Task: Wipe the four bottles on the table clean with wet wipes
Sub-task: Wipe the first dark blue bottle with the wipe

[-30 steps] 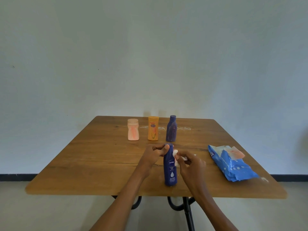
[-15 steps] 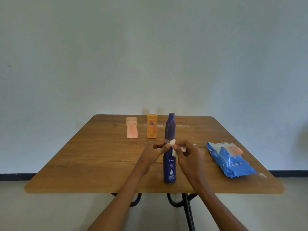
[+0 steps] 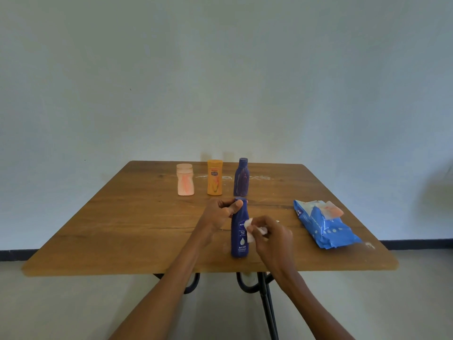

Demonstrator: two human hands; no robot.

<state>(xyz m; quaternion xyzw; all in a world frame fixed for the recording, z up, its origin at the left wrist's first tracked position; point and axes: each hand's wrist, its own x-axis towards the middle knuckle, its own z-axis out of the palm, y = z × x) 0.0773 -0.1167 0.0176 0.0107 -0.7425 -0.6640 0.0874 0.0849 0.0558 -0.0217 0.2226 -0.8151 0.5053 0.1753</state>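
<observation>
A dark blue lotion bottle (image 3: 239,241) stands upright near the front edge of the wooden table (image 3: 137,224). My left hand (image 3: 221,212) grips its cap and neck. My right hand (image 3: 270,235) pinches a white wet wipe (image 3: 250,230) and presses it against the bottle's right side at label height. Three more bottles stand in a row at the back: a pink one (image 3: 185,179), an orange one (image 3: 215,177) and a purple one (image 3: 241,177).
A blue wet-wipe pack (image 3: 324,227) with its flap open lies on the table to the right. White smears mark the tabletop behind the back row. Black metal table legs (image 3: 266,298) show below the front edge.
My right hand has slid the wipe down from the bottle's neck to the middle of its body. My left hand stays on the cap.
</observation>
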